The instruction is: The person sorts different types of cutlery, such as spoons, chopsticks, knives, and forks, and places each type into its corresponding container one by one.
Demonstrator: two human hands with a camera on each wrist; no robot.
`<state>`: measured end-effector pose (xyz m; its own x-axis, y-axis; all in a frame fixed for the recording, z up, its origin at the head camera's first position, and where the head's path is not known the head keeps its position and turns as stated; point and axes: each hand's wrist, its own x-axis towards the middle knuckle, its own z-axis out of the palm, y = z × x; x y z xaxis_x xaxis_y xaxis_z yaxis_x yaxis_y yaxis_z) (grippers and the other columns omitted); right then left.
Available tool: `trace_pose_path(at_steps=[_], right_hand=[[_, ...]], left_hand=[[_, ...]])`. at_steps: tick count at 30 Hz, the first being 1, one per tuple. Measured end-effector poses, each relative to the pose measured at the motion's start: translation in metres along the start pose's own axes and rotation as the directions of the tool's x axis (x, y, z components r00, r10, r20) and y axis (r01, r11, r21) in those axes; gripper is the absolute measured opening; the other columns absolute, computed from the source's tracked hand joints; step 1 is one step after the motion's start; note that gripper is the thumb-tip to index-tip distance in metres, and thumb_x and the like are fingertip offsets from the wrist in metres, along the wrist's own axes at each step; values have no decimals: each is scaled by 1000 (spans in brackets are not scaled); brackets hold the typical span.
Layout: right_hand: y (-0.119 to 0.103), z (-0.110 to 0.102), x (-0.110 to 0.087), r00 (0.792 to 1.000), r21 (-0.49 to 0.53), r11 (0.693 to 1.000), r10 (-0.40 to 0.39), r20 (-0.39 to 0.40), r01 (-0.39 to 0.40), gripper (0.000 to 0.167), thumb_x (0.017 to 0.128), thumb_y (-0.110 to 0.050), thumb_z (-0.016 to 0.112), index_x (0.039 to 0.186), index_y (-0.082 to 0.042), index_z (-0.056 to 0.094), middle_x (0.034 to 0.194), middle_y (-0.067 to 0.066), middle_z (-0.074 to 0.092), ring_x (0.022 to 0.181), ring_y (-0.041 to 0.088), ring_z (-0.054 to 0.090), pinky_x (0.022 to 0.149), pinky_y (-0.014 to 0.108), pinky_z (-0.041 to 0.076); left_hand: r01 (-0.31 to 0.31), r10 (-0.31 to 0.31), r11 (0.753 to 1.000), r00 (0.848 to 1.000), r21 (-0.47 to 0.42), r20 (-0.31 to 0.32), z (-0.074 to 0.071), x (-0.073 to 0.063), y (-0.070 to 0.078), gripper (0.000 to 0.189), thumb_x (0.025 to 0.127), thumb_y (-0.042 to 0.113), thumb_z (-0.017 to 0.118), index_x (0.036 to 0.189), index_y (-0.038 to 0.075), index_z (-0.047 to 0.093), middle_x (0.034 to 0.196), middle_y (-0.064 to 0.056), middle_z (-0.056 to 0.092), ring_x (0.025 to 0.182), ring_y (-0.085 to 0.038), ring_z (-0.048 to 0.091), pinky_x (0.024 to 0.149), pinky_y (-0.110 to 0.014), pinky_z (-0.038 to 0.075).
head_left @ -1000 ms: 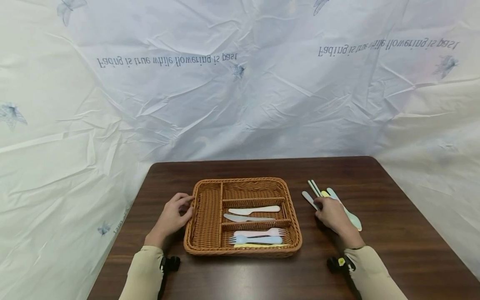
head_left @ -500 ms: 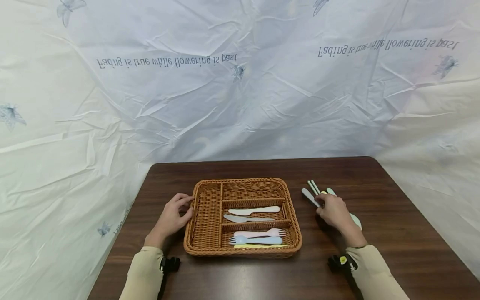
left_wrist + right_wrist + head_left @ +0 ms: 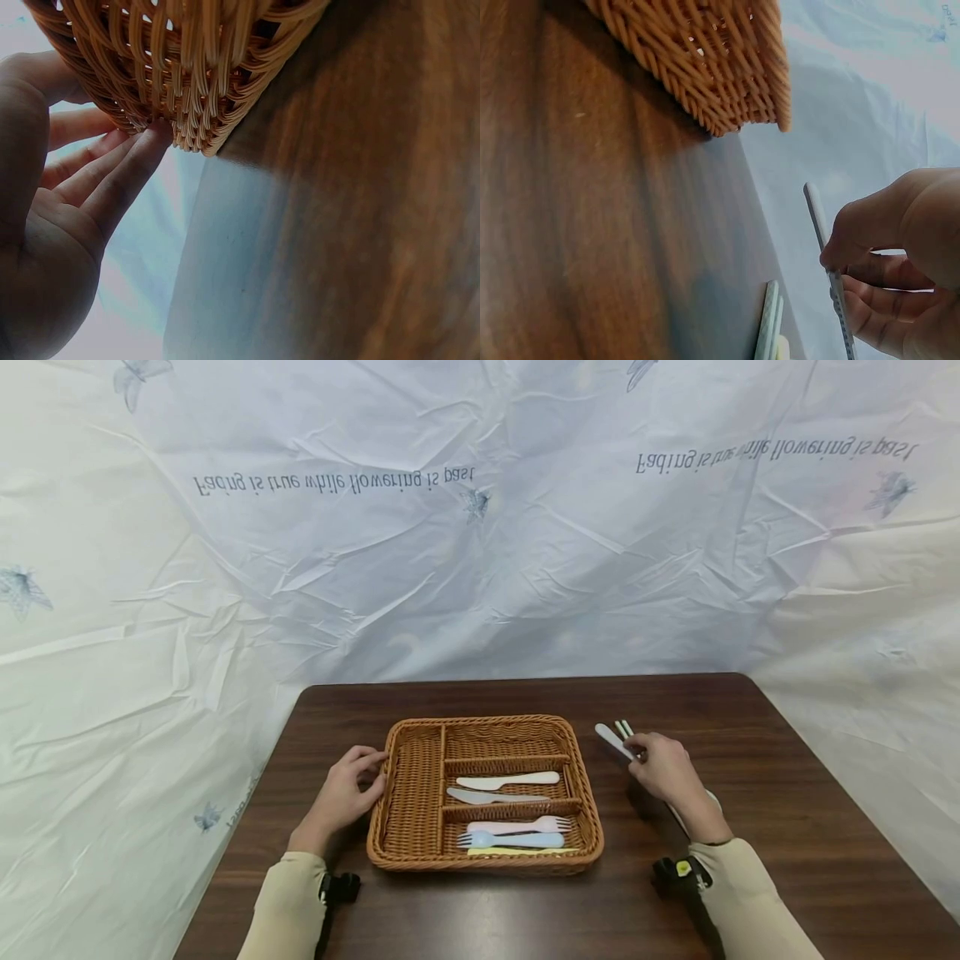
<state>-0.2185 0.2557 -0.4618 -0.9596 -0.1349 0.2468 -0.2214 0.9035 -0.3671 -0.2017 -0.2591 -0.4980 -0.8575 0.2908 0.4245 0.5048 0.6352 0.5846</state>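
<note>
In the head view my left hand [image 3: 347,792] rests against the left side of a brown wicker cutlery basket [image 3: 409,863]. The left wrist view shows these fingers [image 3: 124,176] fairly straight, their tips touching the weave. Right of the basket, my right hand [image 3: 667,770] pinches a pale lilac knife [image 3: 612,738] between thumb and fingers. Seen edge-on in the right wrist view, the knife [image 3: 817,214] is thin, with small notches along its lower part, and is raised off the table. Two pale green chopsticks [image 3: 626,727] lie behind the right hand.
Inside the basket, a white knife [image 3: 510,781] and a grey knife [image 3: 498,797] share the middle compartment. Pink [image 3: 517,826] and blue forks [image 3: 513,840] lie in the front one, beside a yellow piece [image 3: 521,852]. A pale green utensil [image 3: 712,797] is mostly hidden by the right hand.
My right hand has lifted the lilac knife from the pile, and its handle end has moved left and away from me. The left hand and the basket stay put.
</note>
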Motion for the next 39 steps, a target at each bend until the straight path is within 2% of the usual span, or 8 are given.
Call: trace_pose_path(at_steps=[9,16,24,33,39], right_hand=[[-10,-6,7,1000,27,1000,-13,-9,13,29,81,-2,67,110,0,69,98,20,66,78,27,64,58,37,48],[-28,-10,10,999,66,997,-33,-25,34,30,83,-2,67,113,-2,69,106,21,65,83,29,64,61,38,49],[-49,-11,12,996,72,995,-72,-49,75,29,84,-3,66,113,-5,69,100,13,65,82,25,63,64,38,49],[-66,-10,14,991,109,986,-120,-63,127,28,85,-2,65,112,-5,70,104,14,65,85,24,65,65,38,53],[-75,-8,15,983,107,978,-170,-73,177,26,85,-3,65,110,-6,70,100,12,65,83,22,62,66,39,52]], left_hand=[[-5,5,1000,1000,-1,-1,0,0,0,32,90,5,64,122,0,64,112,-12,56,85,-16,65,72,-29,59],[-2,2,1000,1000,1,-1,-1,1,1,32,90,4,65,122,-1,65,111,-12,56,85,-15,65,71,-29,59],[-2,2,1000,1000,-5,4,-1,1,1,32,90,5,65,122,-1,64,111,-12,56,85,-16,66,72,-29,60],[2,-2,1000,1000,5,8,0,0,-1,32,90,5,65,122,0,64,112,-10,55,86,-15,65,73,-29,59],[-3,3,1000,1000,-2,8,1,0,-1,32,90,5,65,122,-1,64,112,-11,55,87,-16,65,73,-30,60]])
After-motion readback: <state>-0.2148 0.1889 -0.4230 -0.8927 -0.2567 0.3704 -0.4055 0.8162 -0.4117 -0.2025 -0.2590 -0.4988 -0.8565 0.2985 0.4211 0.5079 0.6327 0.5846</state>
